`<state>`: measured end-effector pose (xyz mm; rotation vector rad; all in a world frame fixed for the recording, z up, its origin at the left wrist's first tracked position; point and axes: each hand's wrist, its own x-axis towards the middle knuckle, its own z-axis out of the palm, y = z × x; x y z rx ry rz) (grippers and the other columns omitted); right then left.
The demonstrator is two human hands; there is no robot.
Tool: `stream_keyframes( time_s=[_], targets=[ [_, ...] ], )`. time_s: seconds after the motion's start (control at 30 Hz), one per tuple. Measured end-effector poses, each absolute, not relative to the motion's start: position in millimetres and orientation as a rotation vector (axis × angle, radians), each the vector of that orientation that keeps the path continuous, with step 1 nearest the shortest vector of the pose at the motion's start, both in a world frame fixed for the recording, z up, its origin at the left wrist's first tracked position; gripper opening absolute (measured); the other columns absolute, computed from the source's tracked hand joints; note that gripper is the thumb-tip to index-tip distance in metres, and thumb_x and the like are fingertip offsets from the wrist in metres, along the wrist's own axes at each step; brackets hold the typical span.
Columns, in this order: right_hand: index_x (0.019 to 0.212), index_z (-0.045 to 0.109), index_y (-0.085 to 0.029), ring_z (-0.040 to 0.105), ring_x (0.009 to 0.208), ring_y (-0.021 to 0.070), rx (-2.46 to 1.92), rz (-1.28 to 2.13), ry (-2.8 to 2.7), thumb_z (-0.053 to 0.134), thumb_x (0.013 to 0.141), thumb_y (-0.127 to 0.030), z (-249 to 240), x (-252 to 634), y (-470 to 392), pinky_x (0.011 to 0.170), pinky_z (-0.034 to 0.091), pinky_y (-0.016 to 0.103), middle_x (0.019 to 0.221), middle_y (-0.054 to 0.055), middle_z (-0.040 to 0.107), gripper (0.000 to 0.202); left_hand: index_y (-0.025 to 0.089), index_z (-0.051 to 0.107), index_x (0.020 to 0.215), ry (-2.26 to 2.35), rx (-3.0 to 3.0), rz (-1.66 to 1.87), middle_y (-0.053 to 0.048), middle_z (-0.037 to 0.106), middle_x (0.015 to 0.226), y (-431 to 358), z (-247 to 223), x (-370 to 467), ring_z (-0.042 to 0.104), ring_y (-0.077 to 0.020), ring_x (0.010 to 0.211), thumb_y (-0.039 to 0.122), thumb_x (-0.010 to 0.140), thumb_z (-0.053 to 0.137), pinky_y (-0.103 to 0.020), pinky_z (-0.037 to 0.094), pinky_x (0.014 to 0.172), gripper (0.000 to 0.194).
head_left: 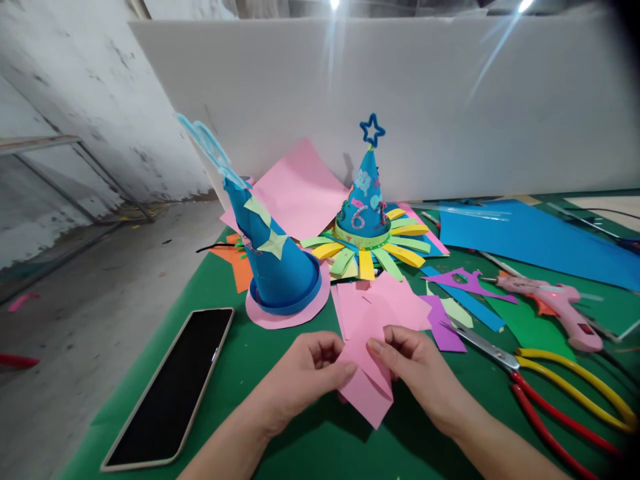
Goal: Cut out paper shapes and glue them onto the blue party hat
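Observation:
Between my two hands is a folded piece of pink paper (373, 393), held just above the green table. My left hand (313, 363) pinches its left side, with the thumb on top and the fingers underneath. On the upper right side, my right hand (413, 360) grips the same paper between thumb and fingers. More pink paper pieces (395, 300) lie just beyond my fingertips. A blue cone hat (280, 267) with pale green stars and a pink brim stands tilted behind my left hand. Farther back is another blue cone hat (367, 193) with a star on its tip and yellow and green strips around it.
A phone (173, 390) lies at the left. Scissors (515, 363) with red and yellow handles rest to the right, near a pink glue gun (560, 300) and purple scraps (443, 327). A blue sheet (540, 237) lies at back right, before a white board (400, 100).

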<state>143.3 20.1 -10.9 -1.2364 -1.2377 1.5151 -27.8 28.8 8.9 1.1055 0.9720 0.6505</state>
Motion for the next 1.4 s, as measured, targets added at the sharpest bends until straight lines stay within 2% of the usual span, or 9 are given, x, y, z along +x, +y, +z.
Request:
stream_keyframes(
  time_s=[0.13, 0.67, 0.8, 1.0, 1.17, 1.4],
  targets=[
    [0.056, 0.042, -0.018, 0.031, 0.05, 0.0085, -1.23, 1.508, -1.24, 0.057, 0.072, -0.044, -12.4, 143.3, 19.7, 0.047, 0.026, 0.023, 0.053, -0.006, 0.034, 0.035, 0.013, 0.051, 0.06, 0.975, 1.081, 0.641, 0.001, 0.052, 0.055, 27.9, 6.4, -26.4, 0.049, -0.0097, 0.051, 0.032, 0.067, 0.065, -0.023, 0.04, 0.05, 0.024],
    [0.055, 0.043, -0.017, 0.035, 0.049, 0.0089, -1.241, 1.454, -1.292, 0.056, 0.074, -0.043, -14.9, 143.6, 18.4, 0.047, 0.03, 0.023, 0.052, -0.005, 0.038, 0.034, 0.015, 0.047, 0.059, 0.903, 1.007, 0.649, 0.003, 0.049, 0.055, 27.6, 4.7, -27.7, 0.047, -0.0085, 0.05, 0.025, 0.067, 0.066, -0.022, 0.04, 0.05, 0.023],
    [0.057, 0.047, -0.017, 0.037, 0.049, 0.0097, -1.258, 1.416, -1.331, 0.055, 0.074, -0.044, -16.0, 143.2, 18.6, 0.048, 0.031, 0.023, 0.052, -0.004, 0.041, 0.033, 0.014, 0.051, 0.063, 0.926, 1.033, 0.678, 0.003, 0.046, 0.057, 27.6, 5.7, -25.8, 0.043, -0.0086, 0.051, 0.029, 0.068, 0.065, -0.021, 0.036, 0.049, 0.021],
    [0.057, 0.046, -0.017, 0.034, 0.049, 0.0092, -1.247, 1.439, -1.32, 0.056, 0.073, -0.045, -18.2, 141.4, 17.2, 0.048, 0.031, 0.023, 0.052, -0.005, 0.038, 0.033, 0.015, 0.048, 0.058, 1.044, 1.121, 0.726, 0.006, 0.034, 0.052, 29.4, 6.6, -25.4, 0.026, -0.0073, 0.049, 0.035, 0.071, 0.061, -0.021, 0.019, 0.045, 0.027],
    [0.06, 0.048, -0.016, 0.034, 0.051, 0.0085, -1.178, 1.516, -1.246, 0.056, 0.074, -0.041, -12.3, 139.3, 17.2, 0.048, 0.03, 0.022, 0.054, -0.005, 0.038, 0.03, 0.016, 0.046, 0.058, 1.114, 1.227, 0.759, 0.006, 0.034, 0.053, 26.8, 8.1, -22.8, 0.027, -0.0085, 0.051, 0.033, 0.074, 0.057, -0.022, 0.02, 0.047, 0.026],
    [0.067, 0.057, -0.014, 0.04, 0.057, 0.0088, -1.101, 1.691, -1.196, 0.061, 0.071, -0.034, -10.2, 133.9, 17.3, 0.052, 0.032, 0.022, 0.062, -0.003, 0.048, 0.021, 0.018, 0.045, 0.058, 1.192, 1.424, 0.773, 0.005, 0.038, 0.051, 20.5, 9.8, -16.7, 0.034, -0.0097, 0.05, 0.032, 0.077, 0.051, -0.022, 0.026, 0.048, 0.025]
  ],
)
